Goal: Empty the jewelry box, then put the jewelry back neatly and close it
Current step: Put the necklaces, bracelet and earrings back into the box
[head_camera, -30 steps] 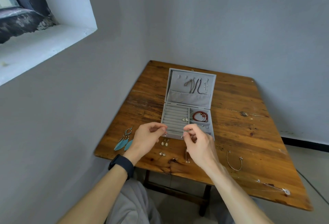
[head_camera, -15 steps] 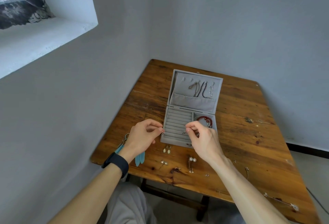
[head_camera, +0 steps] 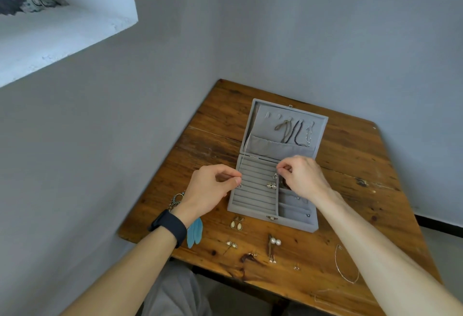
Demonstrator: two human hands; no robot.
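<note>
Head view: the box (head_camera: 293, 224) lies open in the middle of the table (head_camera: 355, 160), its lid (head_camera: 261, 127) flat beyond the base, with necklaces (head_camera: 293, 131) hung inside it. The left hand (head_camera: 210, 190) is curled, with thumb and forefinger pinching a small silver earring (head_camera: 239, 185) at the left edge of the padded rows (head_camera: 253, 197). The right hand (head_camera: 304, 177) is curled the same way and pinches a second earring (head_camera: 275, 176) over the right end of those rows, just above a pair of studs (head_camera: 271, 185) already seated there. The right wrist hides most of the side compartments.

On the table near the box's front lie teardrop earrings (head_camera: 237, 224), pearl drops (head_camera: 274, 241), blue feather earrings (head_camera: 194, 234) by the left wrist, a thin wire bangle (head_camera: 347, 265) and a few smaller bits too tiny to name.

This looks like the putting-back stage, partway through, with the lid necklaces done and the earrings in hand. Next, each pinched piece probably needs pressing down into a slit between two rows, side by side as a pair. The rest of the table pieces can then be collected, and the lid folded shut.
</note>
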